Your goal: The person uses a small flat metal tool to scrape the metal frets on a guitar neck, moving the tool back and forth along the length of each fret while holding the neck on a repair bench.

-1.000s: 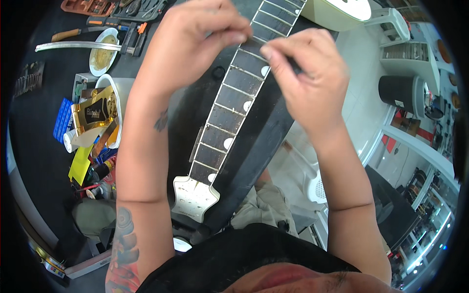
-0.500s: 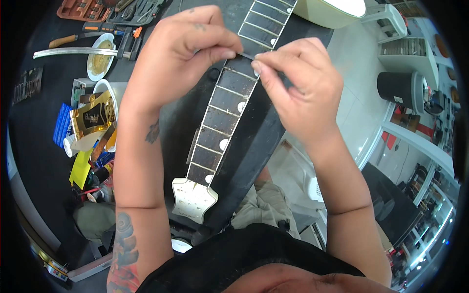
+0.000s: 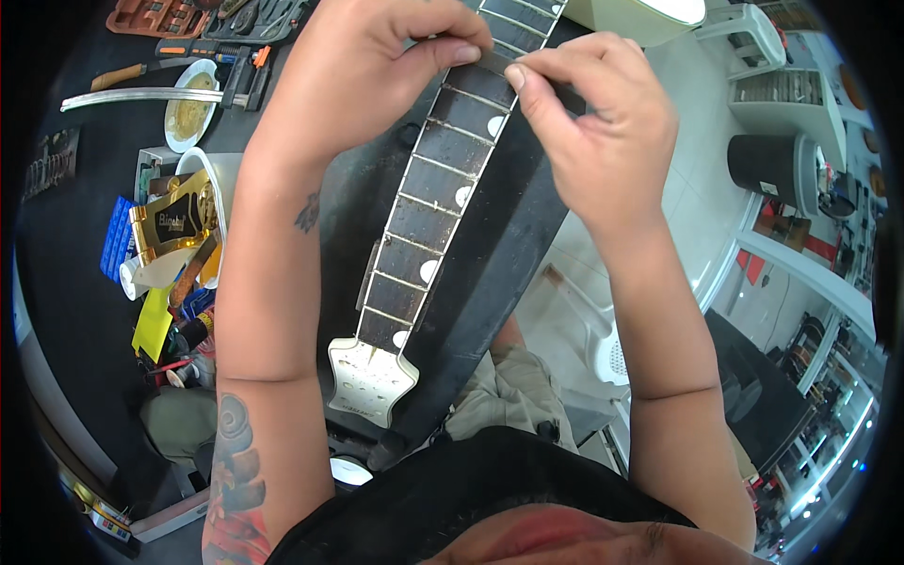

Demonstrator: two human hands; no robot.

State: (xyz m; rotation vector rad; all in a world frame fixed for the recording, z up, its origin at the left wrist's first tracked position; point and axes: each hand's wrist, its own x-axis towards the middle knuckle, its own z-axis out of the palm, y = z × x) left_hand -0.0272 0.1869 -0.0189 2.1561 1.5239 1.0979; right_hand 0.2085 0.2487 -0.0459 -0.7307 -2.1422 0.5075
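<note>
An electric guitar's neck lies on the dark workbench, its dark fretboard running from the lower middle to the top, with metal frets and pale round-edged inlays. Specks of residue dot the wood. The white headstock has no strings or tuners and points toward me. Over the upper fretboard, my left hand pinches one end of a thin dark strip. At its other end, my right hand pinches with thumb and forefinger. The strip spans the neck crosswise; whether it touches the wood I cannot tell.
The guitar's cream body is at the top right. On the left stand a white tub, a gold metal plate, a dish of tan paste, a clamp and tool cases. A plastic chair stands right.
Both hands, still pinching the strip, have moved up the fretboard, away from the headstock. More frets now show below them. The guitar has barely shifted.
</note>
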